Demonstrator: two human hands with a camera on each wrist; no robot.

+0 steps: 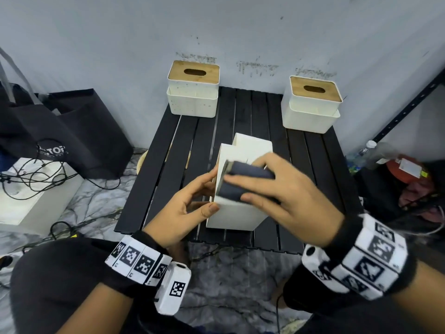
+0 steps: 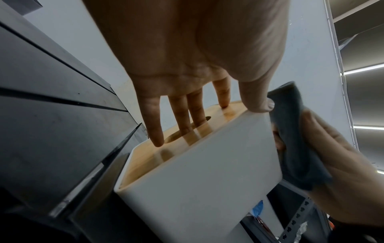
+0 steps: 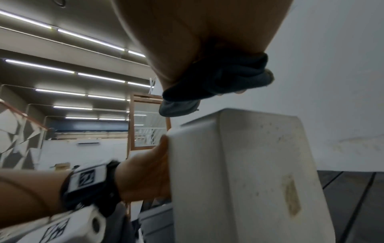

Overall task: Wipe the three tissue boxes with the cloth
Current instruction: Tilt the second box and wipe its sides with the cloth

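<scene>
A white tissue box (image 1: 237, 214) lies tipped on its side at the middle of the black slatted table (image 1: 315, 165), its wooden lid (image 2: 187, 138) facing left. My left hand (image 1: 207, 191) steadies it, straight fingers (image 2: 180, 115) pressed on the lid and the thumb at the box's upper edge. My right hand (image 1: 243, 189) grips a folded dark grey cloth (image 1: 245, 180) and presses it on the box's upturned side. In the right wrist view the cloth (image 3: 218, 80) is bunched under my palm above the speckled box (image 3: 249, 172). Two more wood-lidded boxes stand upright at the back left (image 1: 192, 97) and back right (image 1: 310, 112).
The table stands against a grey wall. A black bag (image 1: 72, 131) and a white case with tangled cables (image 1: 31, 189) lie on the floor to the left. On the right are a metal rack post (image 1: 409, 107), a plastic bottle (image 1: 366, 150) and a red object (image 1: 404, 169).
</scene>
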